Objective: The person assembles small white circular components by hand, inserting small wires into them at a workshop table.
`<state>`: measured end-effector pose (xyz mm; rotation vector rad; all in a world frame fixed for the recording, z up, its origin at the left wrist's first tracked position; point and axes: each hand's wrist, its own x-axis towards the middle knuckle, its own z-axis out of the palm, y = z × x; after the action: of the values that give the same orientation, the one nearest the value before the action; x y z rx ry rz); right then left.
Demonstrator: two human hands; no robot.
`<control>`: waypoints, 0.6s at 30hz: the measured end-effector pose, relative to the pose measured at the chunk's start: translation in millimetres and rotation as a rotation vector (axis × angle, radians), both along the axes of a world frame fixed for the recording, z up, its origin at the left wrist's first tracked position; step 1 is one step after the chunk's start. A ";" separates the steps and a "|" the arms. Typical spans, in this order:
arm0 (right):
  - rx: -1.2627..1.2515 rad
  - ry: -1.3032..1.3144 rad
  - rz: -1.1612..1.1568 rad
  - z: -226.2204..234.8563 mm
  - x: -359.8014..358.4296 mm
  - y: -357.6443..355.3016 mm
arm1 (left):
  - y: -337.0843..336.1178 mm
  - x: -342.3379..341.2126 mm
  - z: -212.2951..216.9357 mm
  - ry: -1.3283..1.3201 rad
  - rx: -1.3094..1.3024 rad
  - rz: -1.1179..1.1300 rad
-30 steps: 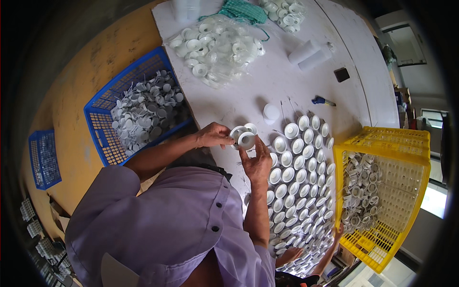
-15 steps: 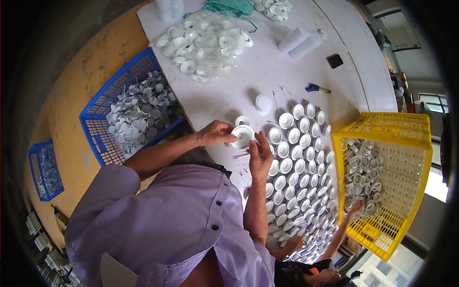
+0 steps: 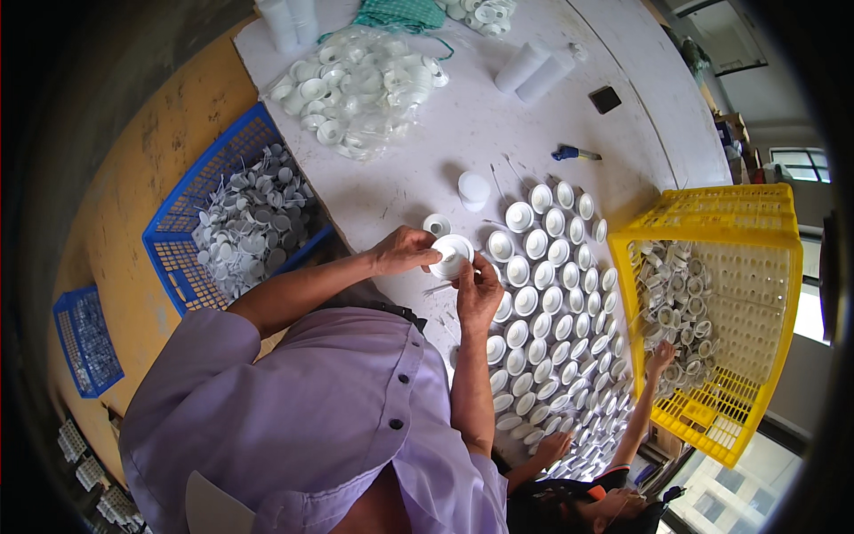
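Observation:
A white round plastic dish-shaped part (image 3: 456,252) is held up over the table's near edge, between my two hands. My left hand (image 3: 405,250) pinches its left rim with thumb and fingertips. At its lower right rim, the fingers of my right hand (image 3: 479,291) are closed on it. Just beyond, a smaller white ring-shaped part (image 3: 437,224) lies on the table. A white round container (image 3: 473,189) stands farther back. Many similar white dishes (image 3: 527,301) sit in rows to the right of my right hand.
Left of the table is a blue basket (image 3: 165,222) of white stemmed parts. A yellow crate (image 3: 783,294) holding white parts stands right; a co-worker's hand (image 3: 660,358) reaches into it. Farther back lie a bag of white parts (image 3: 360,93), white bottles (image 3: 544,73) and a blue cutter (image 3: 575,153).
The view has shifted slightly. The dish is tilted a little differently between my hands, and my right fingers have curled in closer on its rim. The co-worker's reaching hand is farther up in the crate.

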<state>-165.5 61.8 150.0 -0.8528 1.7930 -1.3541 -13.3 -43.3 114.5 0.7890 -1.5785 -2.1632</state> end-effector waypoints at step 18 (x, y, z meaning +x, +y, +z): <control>-0.009 0.248 -0.106 -14.5 1.9 8.6 | 9.9 -9.4 19.4 -0.218 -0.178 0.004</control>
<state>-163.6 70.4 135.5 -0.9785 2.0479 -1.3720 -22.7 -33.4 133.9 0.9955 -1.8436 -1.9541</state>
